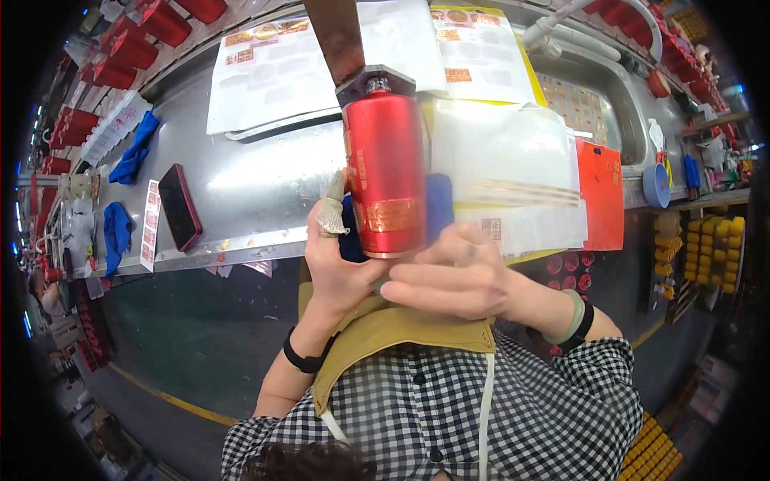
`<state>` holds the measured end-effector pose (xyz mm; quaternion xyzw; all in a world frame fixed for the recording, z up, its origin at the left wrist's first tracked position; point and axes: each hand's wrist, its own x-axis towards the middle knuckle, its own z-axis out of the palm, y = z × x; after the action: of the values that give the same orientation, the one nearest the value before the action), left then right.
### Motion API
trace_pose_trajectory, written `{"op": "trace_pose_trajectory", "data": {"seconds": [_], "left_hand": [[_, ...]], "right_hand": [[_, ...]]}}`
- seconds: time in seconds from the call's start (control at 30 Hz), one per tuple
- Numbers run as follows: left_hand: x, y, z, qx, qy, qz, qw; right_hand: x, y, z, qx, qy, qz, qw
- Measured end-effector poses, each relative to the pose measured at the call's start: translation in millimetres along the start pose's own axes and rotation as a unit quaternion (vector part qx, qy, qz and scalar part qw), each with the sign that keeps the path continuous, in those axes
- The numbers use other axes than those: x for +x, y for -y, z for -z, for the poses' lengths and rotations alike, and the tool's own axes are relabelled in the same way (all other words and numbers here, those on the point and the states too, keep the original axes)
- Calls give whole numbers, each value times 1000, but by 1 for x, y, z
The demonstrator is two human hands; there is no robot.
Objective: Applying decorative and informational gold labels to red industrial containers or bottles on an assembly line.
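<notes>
A glossy red bottle (387, 160) stands in the middle, its neck end at a dark metal holder (375, 78) on a brown bar. A gold-orange label (391, 215) sits near its lower end. My left hand (333, 260) is closed round the bottle's lower left side, with a pale ribbed cover on one finger and the thumb at the base. Close to the lower right of the bottle is my right hand (449, 276), slightly smeared by motion. Its fingers stretch toward the base, and I see nothing held in them. Blue material (439, 207) shows behind the bottle.
White sheets (501, 152) with gold-orange labels cover the steel worktop (265, 184). A red envelope (600, 196) lies at right, near a sink (618, 96) and a blue bowl (656, 186). Leftward are a phone (180, 207), a label strip (150, 226) and blue cloths (135, 150).
</notes>
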<state>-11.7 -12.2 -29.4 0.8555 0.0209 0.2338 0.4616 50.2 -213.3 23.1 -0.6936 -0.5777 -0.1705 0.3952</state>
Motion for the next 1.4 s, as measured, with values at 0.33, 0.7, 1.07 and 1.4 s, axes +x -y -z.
{"op": "trace_pose_trajectory", "data": {"seconds": [0.33, 0.7, 1.07, 1.4], "left_hand": [[-2, 2, 7, -51, 50, 20, 997], [1, -12, -2, -60, 1, 29, 998], [2, -20, 3, -51, -11, -22, 998], [5, -18, 9, 3, 0, -38, 999]], "right_hand": [[5, 1, 7, -37, -21, -17, 999], [3, -3, 24, -39, -17, -121, 992], [34, -38, 25, -143, -92, -121, 978], [82, -110, 22, -217, -139, -87, 962]]}}
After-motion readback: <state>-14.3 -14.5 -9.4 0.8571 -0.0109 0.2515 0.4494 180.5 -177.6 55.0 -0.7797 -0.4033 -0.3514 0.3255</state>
